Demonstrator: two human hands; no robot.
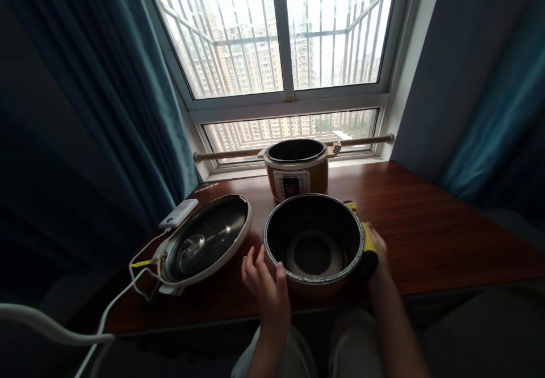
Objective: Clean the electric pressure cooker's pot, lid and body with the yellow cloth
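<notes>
A round dark inner pot (314, 244) stands on the wooden table (426, 225) right in front of me. My left hand (266, 287) rests against its left rim, fingers spread and upright. My right hand (377, 247) presses a yellow and black sponge (367, 239) against the pot's right side. Behind the pot stands a gold-coloured electric cooker body (297, 168) with a control panel, with no pot inside. The cooker's lid (204, 242) lies upside down to the left, shiny inner side up.
A white power bank (179, 213) with a white cable (114, 304) lies at the table's left edge. A wooden rod (361, 141) lies along the sill of the barred window behind. Blue curtains hang on both sides.
</notes>
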